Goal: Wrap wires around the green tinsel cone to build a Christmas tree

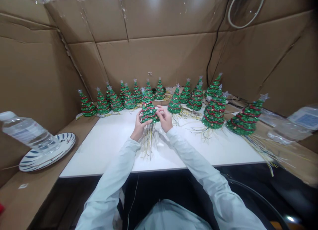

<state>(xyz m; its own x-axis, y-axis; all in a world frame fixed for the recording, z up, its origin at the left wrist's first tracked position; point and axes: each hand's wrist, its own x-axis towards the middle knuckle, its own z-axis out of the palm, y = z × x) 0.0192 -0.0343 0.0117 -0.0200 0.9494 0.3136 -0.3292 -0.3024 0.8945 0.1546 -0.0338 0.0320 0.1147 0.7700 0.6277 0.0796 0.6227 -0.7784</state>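
- Cardboard walls (159,57) box in a white tabletop (104,150), pretty cozy little booth
- Left hand (140,127) has its fingers curled snugly around the lower side of a green glitter Christmas tree (149,112)
- Right hand (165,119) grips that same tree from the other side, so it's held up between both hands
- Pale yellow wire strands (149,140) dangle right below the fingers
- Just past the fingertips, a bunch of similar small trees (131,97) lines the far table edge
- Right of the fingers, bigger trees (245,119) sit with their strands fanned out
- Well left of the fingers, a water bottle (27,130) tilts over a blue-striped plate (47,152)
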